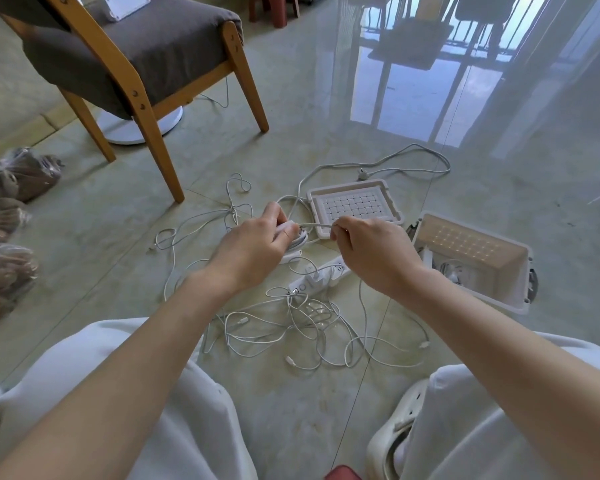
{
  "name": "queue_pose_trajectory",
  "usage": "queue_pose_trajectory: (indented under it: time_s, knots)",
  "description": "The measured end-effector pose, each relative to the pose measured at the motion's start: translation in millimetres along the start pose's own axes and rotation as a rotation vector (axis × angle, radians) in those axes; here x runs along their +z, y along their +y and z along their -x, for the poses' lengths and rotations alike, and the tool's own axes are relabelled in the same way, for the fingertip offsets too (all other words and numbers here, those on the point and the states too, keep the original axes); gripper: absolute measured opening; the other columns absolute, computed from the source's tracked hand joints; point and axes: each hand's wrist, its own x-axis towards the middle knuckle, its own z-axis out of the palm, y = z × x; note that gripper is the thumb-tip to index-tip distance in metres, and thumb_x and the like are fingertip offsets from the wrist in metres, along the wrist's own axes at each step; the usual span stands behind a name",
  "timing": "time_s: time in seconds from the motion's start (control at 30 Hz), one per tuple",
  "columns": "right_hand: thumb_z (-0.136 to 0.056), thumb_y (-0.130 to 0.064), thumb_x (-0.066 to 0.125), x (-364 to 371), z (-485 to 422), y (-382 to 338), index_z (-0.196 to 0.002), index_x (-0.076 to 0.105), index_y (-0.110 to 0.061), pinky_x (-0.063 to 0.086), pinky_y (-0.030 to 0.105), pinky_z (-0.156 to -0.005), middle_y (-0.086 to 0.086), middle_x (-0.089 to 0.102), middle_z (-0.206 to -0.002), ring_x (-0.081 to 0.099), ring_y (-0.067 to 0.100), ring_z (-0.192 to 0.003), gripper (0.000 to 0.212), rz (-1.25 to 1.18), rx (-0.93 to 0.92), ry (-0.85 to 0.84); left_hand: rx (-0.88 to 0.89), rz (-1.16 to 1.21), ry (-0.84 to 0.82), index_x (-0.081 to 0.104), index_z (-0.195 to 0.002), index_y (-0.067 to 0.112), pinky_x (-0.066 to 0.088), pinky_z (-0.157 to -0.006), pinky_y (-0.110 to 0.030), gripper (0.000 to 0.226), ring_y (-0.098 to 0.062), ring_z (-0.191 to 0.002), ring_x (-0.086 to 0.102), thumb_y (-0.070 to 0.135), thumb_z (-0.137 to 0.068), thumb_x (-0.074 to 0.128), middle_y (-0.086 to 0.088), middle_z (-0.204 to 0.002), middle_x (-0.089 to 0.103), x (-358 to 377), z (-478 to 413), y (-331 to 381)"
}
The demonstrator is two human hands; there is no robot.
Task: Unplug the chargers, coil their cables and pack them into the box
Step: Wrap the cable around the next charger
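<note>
Spanning left hand [257, 245] and right hand [369, 252], white cable [316, 224], pinched by both.

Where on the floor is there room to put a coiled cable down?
Bare floor lies between the bags and the chair leg, beyond the box, and between the knees. Crowded: the cable tangle by the power strip.

Box [482, 244] contents dim, indistinct; bags [4, 282] cropped.

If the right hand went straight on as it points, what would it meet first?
Probably the left hand, gripping a white charger; the right hand's pinched cable leads there, though depth is unclear.
</note>
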Motion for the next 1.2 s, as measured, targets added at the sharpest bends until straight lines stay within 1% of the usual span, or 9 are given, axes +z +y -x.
queue_pose_trajectory:
  time_s: [0.33,0.43,0.5,0.6,0.67,0.8,0.93,1.07,1.2]
  knots:
    - [-0.098,-0.039,0.027,-5.0,17.7,-28.1,-0.088,0.056,-0.010,0.047,0.038,-0.057,0.007,0.063,-0.070,0.058,0.033,-0.062,0.042,-0.089,-0.207,0.031,-0.168,0.085,0.082,0.039,-0.106,0.007,0.034,-0.068,-0.036,0.025,-0.036,-0.095,0.055,0.030,-0.101,0.035,-0.017,-0.105,0.060,10.3,-6.3,1.4]
    - [-0.094,-0.032,0.025,2.9,32.0,-42.0,-0.078,0.052,-0.010,0.032,0.030,-0.039,0.005,0.058,-0.056,0.052,0.031,-0.044,0.038,-0.105,-0.304,0.025,-0.179,0.203,0.073,0.034,-0.104,0.007,0.038,-0.073,-0.037,0.020,-0.035,-0.097,0.055,0.027,-0.102,0.034,-0.018,-0.105,0.056,18.4,-7.4,2.3]
    - [-0.096,-0.023,0.032,9.0,38.9,-46.1,-0.082,0.051,-0.010,0.024,0.028,-0.040,0.004,0.057,-0.055,0.052,0.030,-0.043,0.027,-0.093,-0.318,0.014,-0.202,0.312,0.048,0.031,-0.100,0.008,0.037,-0.070,-0.031,0.019,-0.029,-0.090,0.057,0.027,-0.102,0.035,-0.014,-0.098,0.053,22.5,-9.5,4.2]
    - [-0.100,-0.018,0.032,14.6,42.8,-43.4,-0.111,0.048,-0.010,0.040,0.038,-0.052,0.008,0.065,-0.086,0.061,0.035,-0.069,0.020,-0.123,-0.303,-0.122,-0.358,0.627,-0.009,0.029,-0.103,0.007,0.044,-0.052,-0.023,0.022,-0.006,-0.051,0.059,0.029,-0.103,0.034,-0.009,-0.085,0.049,22.2,-11.8,12.3]
    - [-0.101,-0.019,0.030,17.2,45.4,-41.5,-0.121,0.042,-0.013,0.047,0.041,-0.061,0.007,0.063,-0.102,0.061,0.035,-0.080,0.024,-0.119,-0.294,-0.187,-0.491,0.947,-0.071,0.030,-0.107,0.005,0.050,-0.048,-0.029,0.024,-0.011,-0.039,0.058,0.029,-0.104,0.031,-0.014,-0.080,0.051,20.0,-11.7,16.8]
    - [-0.100,-0.015,0.032,23.8,47.3,-40.3,-0.124,0.037,-0.013,0.048,0.043,-0.062,0.008,0.061,-0.100,0.061,0.034,-0.079,0.025,-0.102,-0.323,-0.243,-0.603,1.433,-0.184,0.051,-0.098,0.000,0.056,-0.052,-0.030,0.038,-0.020,-0.049,0.062,0.028,-0.104,0.025,-0.018,-0.080,0.054,10.2,-9.1,23.5]
    - [-0.101,-0.018,0.033,18.6,40.4,-33.9,-0.112,0.043,-0.012,0.045,0.041,-0.063,0.007,0.061,-0.100,0.059,0.033,-0.080,0.016,-0.145,-0.340,-0.285,-0.562,1.737,-0.217,0.056,-0.090,-0.001,0.053,-0.053,-0.024,0.037,-0.019,-0.059,0.059,0.020,-0.100,0.027,-0.013,-0.076,0.058,-2.8,-6.5,24.0]
    - [-0.095,-0.011,0.042,11.6,25.5,-16.5,-0.101,0.052,-0.014,0.045,0.039,-0.068,0.001,0.059,-0.096,0.054,0.023,-0.078,0.013,-0.107,-0.357,-0.346,-0.507,1.689,-0.262,0.054,-0.088,-0.002,0.040,-0.042,-0.018,0.041,-0.015,-0.043,0.050,0.024,-0.099,0.025,-0.009,-0.062,0.057,-9.0,-5.2,23.8]
    - [-0.098,-0.018,0.040,8.8,13.1,2.8,-0.100,0.058,-0.016,0.034,0.025,-0.072,-0.003,0.059,-0.098,0.051,0.016,-0.091,0.019,0.031,-0.333,-0.349,-0.432,1.442,-0.260,0.054,-0.095,-0.001,0.038,-0.036,-0.017,0.037,-0.016,-0.040,0.054,0.022,-0.101,0.026,-0.010,-0.057,0.060,-12.4,0.8,29.7]
